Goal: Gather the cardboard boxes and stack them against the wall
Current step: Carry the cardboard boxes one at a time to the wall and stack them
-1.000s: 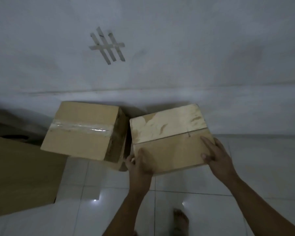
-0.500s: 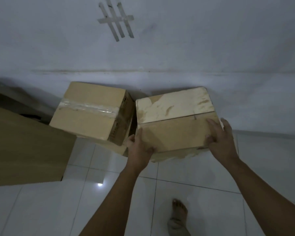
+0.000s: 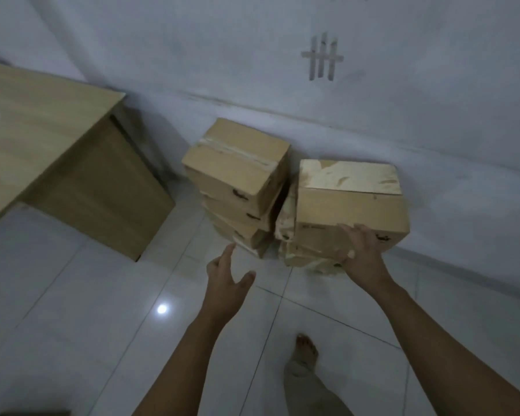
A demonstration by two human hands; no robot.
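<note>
Two stacks of cardboard boxes stand side by side against the white wall (image 3: 282,85). The left stack (image 3: 237,187) has a box with a taped seam on top. A box with a torn, pale lid (image 3: 348,199) tops the right stack. My right hand (image 3: 360,250) rests on the near face of that top box, fingers spread and fairly straight. My left hand (image 3: 225,271) hovers over the floor in front of the left stack, fingers apart, holding nothing and touching no box.
A light wooden desk (image 3: 42,139) stands to the left of the stacks, near the wall. The floor (image 3: 102,325) is glossy white tile. My bare foot (image 3: 305,349) is on the tiles below the right stack. Tape strips (image 3: 321,60) mark the wall.
My left hand has let go of the pale-lidded box and drawn back. The box now sits on the right stack. The view has pulled back, showing both stacks and the desk.
</note>
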